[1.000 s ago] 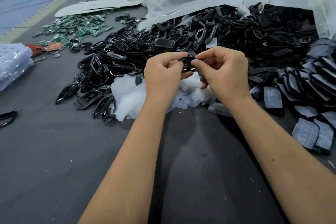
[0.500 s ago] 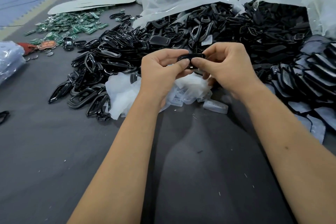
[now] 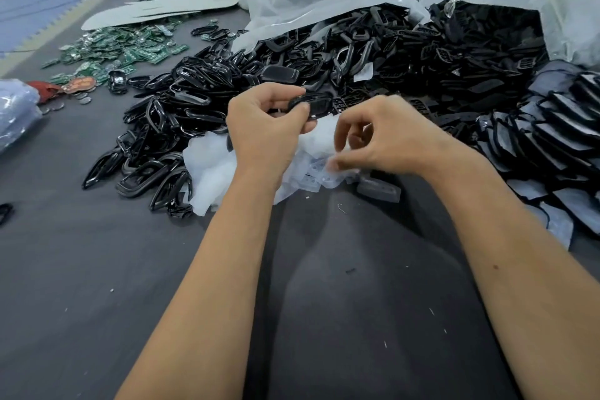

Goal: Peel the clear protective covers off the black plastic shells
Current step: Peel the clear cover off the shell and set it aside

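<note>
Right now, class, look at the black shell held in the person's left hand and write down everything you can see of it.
The black shell is a small, glossy piece of dark plastic with rounded ends, elongated and lying roughly level. The left hand grips its left end, thumb in front and fingers curled behind, holding it in the air above the heap of peeled clear covers. The right hand is apart from it, lower down. Its right end juts free. Whether any film remains on it cannot be told.

right hand (image 3: pixel 383 136) off black shell (image 3: pixel 313 104), lowered to clear covers (image 3: pixel 321 169)
</note>
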`<state>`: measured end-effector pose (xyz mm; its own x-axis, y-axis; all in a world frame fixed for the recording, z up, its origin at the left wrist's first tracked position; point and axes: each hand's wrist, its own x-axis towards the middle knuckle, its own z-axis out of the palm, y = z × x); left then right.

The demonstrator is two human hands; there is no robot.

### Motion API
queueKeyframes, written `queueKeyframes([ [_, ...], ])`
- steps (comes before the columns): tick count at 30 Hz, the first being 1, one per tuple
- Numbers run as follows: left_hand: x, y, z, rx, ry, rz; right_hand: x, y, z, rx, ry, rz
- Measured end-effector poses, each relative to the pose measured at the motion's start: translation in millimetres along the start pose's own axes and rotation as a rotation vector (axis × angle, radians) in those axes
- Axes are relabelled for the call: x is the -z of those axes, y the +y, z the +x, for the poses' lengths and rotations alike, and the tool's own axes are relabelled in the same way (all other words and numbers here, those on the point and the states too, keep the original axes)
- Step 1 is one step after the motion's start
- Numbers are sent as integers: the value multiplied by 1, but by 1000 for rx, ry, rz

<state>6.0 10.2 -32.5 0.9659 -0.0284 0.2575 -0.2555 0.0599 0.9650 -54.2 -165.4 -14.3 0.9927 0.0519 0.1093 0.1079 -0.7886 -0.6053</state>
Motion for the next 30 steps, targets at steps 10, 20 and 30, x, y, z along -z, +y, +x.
queueKeyframes([
  [10,5,1,4,110,107,-117,3,-18,-4,-12,-275,-74],
  [20,6,4,4,141,130,-123,-2,-12,1,71,25,407],
  [30,3,14,1,93,131,-209,-2,-6,-1,-75,169,974],
])
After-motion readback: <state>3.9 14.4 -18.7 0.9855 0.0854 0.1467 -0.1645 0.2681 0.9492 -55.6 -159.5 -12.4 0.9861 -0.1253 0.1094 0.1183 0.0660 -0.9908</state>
